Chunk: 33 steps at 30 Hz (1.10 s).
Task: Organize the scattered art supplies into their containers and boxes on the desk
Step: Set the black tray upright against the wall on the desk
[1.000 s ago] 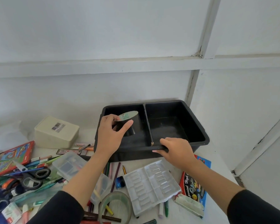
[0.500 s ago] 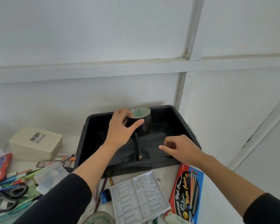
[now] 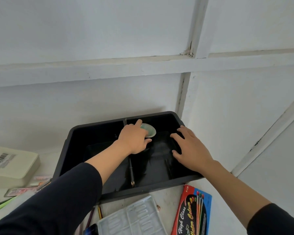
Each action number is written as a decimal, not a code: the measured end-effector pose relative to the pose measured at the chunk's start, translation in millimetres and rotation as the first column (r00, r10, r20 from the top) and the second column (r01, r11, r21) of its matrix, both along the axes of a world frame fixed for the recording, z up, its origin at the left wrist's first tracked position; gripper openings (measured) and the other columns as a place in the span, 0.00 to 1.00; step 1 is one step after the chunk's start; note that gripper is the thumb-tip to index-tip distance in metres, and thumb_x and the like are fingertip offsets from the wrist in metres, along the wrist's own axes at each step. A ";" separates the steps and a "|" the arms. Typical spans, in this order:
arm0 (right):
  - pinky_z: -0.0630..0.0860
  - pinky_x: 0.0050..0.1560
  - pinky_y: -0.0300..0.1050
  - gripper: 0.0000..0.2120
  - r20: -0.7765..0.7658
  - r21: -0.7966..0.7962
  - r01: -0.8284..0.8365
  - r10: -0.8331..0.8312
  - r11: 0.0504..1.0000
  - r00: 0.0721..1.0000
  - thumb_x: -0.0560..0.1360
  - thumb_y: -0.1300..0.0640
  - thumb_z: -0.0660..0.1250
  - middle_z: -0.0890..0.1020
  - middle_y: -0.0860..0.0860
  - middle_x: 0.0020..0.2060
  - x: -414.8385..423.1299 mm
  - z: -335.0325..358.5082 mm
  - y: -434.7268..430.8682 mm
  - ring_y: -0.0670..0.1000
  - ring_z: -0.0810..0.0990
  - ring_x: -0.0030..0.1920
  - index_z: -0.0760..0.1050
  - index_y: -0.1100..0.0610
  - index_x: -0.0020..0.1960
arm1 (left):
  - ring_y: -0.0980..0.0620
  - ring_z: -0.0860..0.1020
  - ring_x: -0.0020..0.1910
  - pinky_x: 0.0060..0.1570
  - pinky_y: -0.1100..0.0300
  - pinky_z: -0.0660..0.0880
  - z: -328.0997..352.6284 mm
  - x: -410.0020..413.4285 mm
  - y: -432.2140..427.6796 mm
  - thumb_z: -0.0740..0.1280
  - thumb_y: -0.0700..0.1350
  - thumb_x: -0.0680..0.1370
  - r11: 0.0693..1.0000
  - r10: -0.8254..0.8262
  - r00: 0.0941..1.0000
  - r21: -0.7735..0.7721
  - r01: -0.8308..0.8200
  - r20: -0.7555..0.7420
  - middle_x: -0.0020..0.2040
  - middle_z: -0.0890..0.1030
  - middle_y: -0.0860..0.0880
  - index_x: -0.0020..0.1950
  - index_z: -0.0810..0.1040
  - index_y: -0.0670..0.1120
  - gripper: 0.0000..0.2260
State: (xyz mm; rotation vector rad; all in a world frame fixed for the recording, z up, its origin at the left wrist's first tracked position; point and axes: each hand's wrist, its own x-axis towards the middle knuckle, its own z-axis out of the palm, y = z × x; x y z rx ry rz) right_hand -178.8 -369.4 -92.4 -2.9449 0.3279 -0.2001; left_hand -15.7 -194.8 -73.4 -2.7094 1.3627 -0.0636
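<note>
The left hand [image 3: 134,139] gripped a small dark pot [image 3: 150,131] with a pale green top. Within the last second it had carried the pot from the left compartment of the black bin [image 3: 65,156], over the divider [image 3: 131,168], to the right compartment's far end. The right hand [image 3: 190,150] had left the bin's near rim and hovered open, fingers spread, over that same compartment. The pot looked nearly stowed. In front of the bin a clear palette tray [image 3: 134,217] and a red watercolour box [image 3: 192,212] lay on the white desk [image 3: 168,199]. A cream box [image 3: 12,165] sat to the bin's left, and a white panelled wall [image 3: 92,39] rose behind it.
</note>
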 end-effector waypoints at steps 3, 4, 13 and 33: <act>0.62 0.75 0.47 0.27 0.030 0.004 0.004 -0.004 1.000 1.000 0.79 0.46 0.65 0.61 0.51 0.78 -0.6 -1.7 -1.4 0.52 0.53 0.79 0.64 0.49 0.75 | 0.45 0.71 0.67 0.66 0.44 0.60 -9.3 4.8 1.5 0.59 0.67 0.79 0.988 0.043 0.995 0.145 -0.056 0.090 0.63 0.78 0.49 0.54 0.83 0.54 0.21; 0.63 0.74 0.47 0.26 0.038 0.001 0.006 -0.006 1.000 0.999 0.79 0.46 0.65 0.62 0.51 0.77 -0.5 -2.6 -1.4 0.52 0.55 0.79 0.65 0.49 0.75 | 0.46 0.71 0.67 0.66 0.42 0.58 -10.1 6.4 4.3 0.60 0.69 0.78 0.982 0.068 0.994 0.169 -0.083 0.089 0.57 0.80 0.51 0.52 0.84 0.55 0.21; 0.66 0.72 0.55 0.22 0.009 -0.056 0.018 -0.017 0.998 1.000 0.80 0.48 0.63 0.71 0.53 0.71 -2.8 0.5 6.1 0.55 0.58 0.78 0.68 0.51 0.72 | 0.50 0.71 0.62 0.65 0.46 0.58 -0.7 5.8 33.9 0.63 0.64 0.79 0.951 0.086 0.948 -0.259 -0.170 -0.307 0.57 0.79 0.54 0.54 0.82 0.58 0.13; 0.78 0.55 0.45 0.22 0.038 0.464 -0.245 0.257 0.851 0.966 0.80 0.35 0.56 0.75 0.45 0.59 9.7 19.5 126.7 0.46 0.78 0.51 0.63 0.36 0.73 | 0.55 0.74 0.31 0.32 0.63 0.66 -18.6 -119.6 197.5 0.42 0.63 0.81 0.902 0.240 0.962 -0.337 -0.270 -0.129 0.30 0.73 0.54 0.36 0.73 0.53 0.27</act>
